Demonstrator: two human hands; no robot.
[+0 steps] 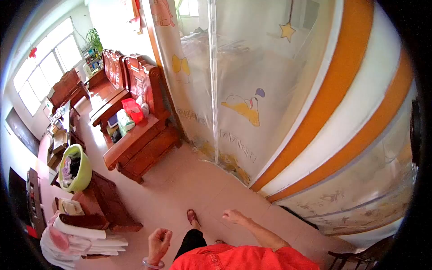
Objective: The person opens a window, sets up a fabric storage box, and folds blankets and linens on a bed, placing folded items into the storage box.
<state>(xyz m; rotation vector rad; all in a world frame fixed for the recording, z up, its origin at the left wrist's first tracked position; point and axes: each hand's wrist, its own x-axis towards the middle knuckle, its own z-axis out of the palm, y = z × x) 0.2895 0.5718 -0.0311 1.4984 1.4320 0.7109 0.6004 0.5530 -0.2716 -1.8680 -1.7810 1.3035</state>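
Left hand [159,242] loosely clenched, fingers curled in, apart from white draped cloth with pink patch [78,245]. Right hand [234,217] likewise half-fisted above pink tiled floor [265,225]; translucent cartoon-printed plastic curtain [238,148] hangs ahead, untouched. Grips seemingly bare, insides hidden.

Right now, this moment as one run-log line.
left hand: fingers curled, no object visible | right hand: fingers curled, no object visible | ahead: printed translucent curtain | left side: green basket
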